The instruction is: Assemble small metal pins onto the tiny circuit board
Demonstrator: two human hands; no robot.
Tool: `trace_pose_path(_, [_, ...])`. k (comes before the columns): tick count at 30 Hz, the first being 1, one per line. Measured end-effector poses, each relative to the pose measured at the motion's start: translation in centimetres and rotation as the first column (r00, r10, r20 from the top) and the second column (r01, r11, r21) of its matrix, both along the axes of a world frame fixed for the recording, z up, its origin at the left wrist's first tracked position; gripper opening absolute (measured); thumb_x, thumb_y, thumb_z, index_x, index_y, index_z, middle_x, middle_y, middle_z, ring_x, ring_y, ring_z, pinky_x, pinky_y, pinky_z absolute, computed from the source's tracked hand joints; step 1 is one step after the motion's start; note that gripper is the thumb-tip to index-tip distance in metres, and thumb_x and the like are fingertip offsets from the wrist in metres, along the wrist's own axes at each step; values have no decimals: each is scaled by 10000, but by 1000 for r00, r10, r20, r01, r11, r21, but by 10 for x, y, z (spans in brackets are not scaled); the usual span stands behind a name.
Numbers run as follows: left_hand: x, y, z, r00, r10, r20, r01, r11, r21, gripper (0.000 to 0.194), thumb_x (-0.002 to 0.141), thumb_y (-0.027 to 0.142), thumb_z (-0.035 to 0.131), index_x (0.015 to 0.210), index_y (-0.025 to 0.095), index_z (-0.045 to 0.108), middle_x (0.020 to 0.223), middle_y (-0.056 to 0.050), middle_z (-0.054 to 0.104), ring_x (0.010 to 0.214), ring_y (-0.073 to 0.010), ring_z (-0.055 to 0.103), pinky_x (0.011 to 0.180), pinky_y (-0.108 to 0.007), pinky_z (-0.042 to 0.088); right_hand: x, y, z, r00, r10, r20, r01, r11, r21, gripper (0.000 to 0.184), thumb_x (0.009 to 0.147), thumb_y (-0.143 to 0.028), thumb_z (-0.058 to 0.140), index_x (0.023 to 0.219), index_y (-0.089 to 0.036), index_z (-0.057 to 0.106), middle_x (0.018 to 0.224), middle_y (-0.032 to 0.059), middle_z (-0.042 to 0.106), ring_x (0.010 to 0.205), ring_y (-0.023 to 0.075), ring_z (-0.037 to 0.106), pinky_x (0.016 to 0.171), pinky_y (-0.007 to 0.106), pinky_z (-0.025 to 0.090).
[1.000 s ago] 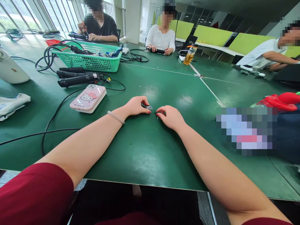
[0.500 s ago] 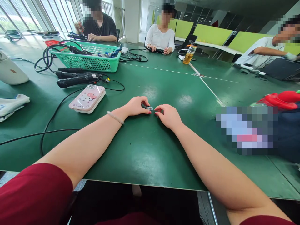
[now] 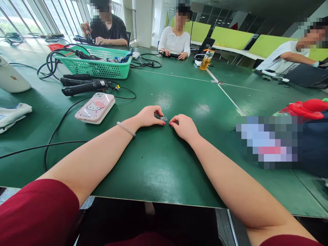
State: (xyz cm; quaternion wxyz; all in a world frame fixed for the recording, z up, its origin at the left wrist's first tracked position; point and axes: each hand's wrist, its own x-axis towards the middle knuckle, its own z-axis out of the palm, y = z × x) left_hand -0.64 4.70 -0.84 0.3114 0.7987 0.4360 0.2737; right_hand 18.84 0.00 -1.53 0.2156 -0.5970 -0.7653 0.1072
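Note:
Near the middle of the green table (image 3: pixel 153 164), my left hand (image 3: pixel 148 115) grips a small circuit board (image 3: pixel 163 119) between thumb and fingers. The board is dark with pale markings, and its fine detail is too small to read. Just to its right, my right hand (image 3: pixel 185 126) is closed in a pinch, thumb against forefinger, a small gap away from the board. Whatever sits in that pinch, if anything, is too tiny to make out. A pale bangle circles my left wrist.
Left of my hands lie a pink phone with a thick case (image 3: pixel 96 107) and black hair-straightener-like tools (image 3: pixel 85 87). Behind them stands a green basket (image 3: pixel 99 66) with cables. A bottle (image 3: pixel 207 59) and a red item (image 3: pixel 306 109) are to the right. Several people sit around.
My right thumb and forefinger have closed together from a slightly parted position. My left hand and the board have stayed in place.

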Motion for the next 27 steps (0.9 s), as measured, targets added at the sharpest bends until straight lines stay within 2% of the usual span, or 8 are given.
trace_pose_path(5, [0,0,1,1000,10,1,-10,1000,4,325,558,361,800,739,168,610,839,-34,677,755,-151,580,708,-299,440,0,0,0,999,13,-38,-13,1000,22,138,856,-202,562,764,-185,664,859,34,625,788,148,556,750,287,415])
trace_pose_path(9, [1,-2,2,1000,3,6,-3,1000,-8,325,559,369,797,742,170,616,829,-32,673,752,-151,577,700,-297,437,-1,0,-1,978,24,-207,-16,999,42,130,839,-229,555,765,-183,651,770,19,624,706,136,547,716,277,428])
trace_pose_path(12, [1,-2,2,1000,-3,12,4,1000,-19,327,560,371,796,749,170,620,828,-30,671,744,-147,575,685,-290,437,-2,-1,-2,914,14,-406,-30,999,-34,141,827,-280,550,786,-183,643,686,-2,618,588,114,517,645,265,432])
trace_pose_path(16, [0,-1,1,1000,-5,19,6,1000,-18,330,558,368,803,744,165,621,818,-29,667,733,-143,572,681,-287,439,-3,0,-5,814,12,-581,-82,992,-94,137,797,-289,558,795,-170,624,732,5,646,540,95,515,604,255,447])
trace_pose_path(19, [0,-1,1,1000,-11,23,11,1000,-18,333,557,367,806,747,164,624,812,-29,664,728,-142,569,684,-290,438,-2,1,-7,813,31,-582,-91,993,-74,106,771,-263,584,808,-172,623,734,5,641,563,99,536,620,254,466])
trace_pose_path(27, [2,-3,3,999,-32,31,33,999,-14,317,553,339,807,735,165,614,819,-22,657,784,-158,572,735,-305,433,-4,-2,-8,907,115,-404,-91,993,78,83,814,-248,596,873,-200,629,777,2,661,650,118,577,695,264,466])
